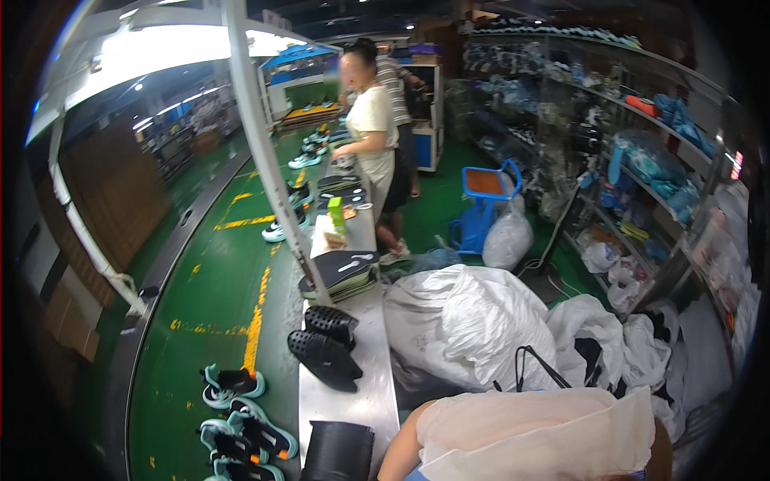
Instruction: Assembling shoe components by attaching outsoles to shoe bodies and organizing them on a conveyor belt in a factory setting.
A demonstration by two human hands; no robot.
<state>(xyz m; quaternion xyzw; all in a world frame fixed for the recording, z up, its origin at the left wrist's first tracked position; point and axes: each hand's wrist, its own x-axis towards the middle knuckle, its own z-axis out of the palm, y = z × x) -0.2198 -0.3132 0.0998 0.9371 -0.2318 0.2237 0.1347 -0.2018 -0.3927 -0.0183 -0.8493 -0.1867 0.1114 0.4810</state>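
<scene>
Neither of my hands shows. At the lower edge lies a pale, sheer cloth point(537, 433), with bare skin point(403, 447) beside it; whose body this is, I cannot tell. Nearest to it on the narrow metal bench point(370, 385) is a smooth black curved piece point(340, 450). Farther along the bench sits a pair of black perforated clogs point(325, 359), then a stack of dark insoles point(343, 268) with white marks. Black and turquoise sneakers point(255, 429) stand in a group on the green conveyor belt point(200, 297) to the left.
A co-worker point(371, 132) in a light top stands at the bench's far part, a second person point(393, 84) behind. Large white sacks point(473, 321) fill the floor on the right. Beyond them are a blue chair point(481, 204) and loaded shelves point(634, 152). A white post point(265, 144) rises beside the belt.
</scene>
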